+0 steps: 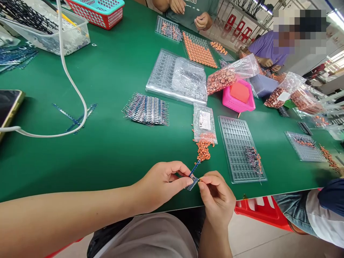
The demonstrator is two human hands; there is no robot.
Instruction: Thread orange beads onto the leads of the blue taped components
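My left hand (168,184) pinches a small blue circuit board (192,183) between thumb and fingers, near the table's front edge. A thin blue strip (194,168) sticks up beside it toward the pile of small orange ring-like parts (203,150). My right hand (218,197) is closed, thumb and fingertip pressed together at the board's right end on a tiny orange-brown part (200,180). The orange parts spill from an open clear bag (204,123) with a white label. To the right lies a clear slotted tray (236,150) with wired pieces (254,160) on it.
A stack of blue board strips (147,110) lies left of the bag. Behind are clear trays (163,71) and a pink basket (238,104). A white cable (72,80) crosses the left side near a phone (9,107). Co-workers (190,12) sit across the green table (107,157).
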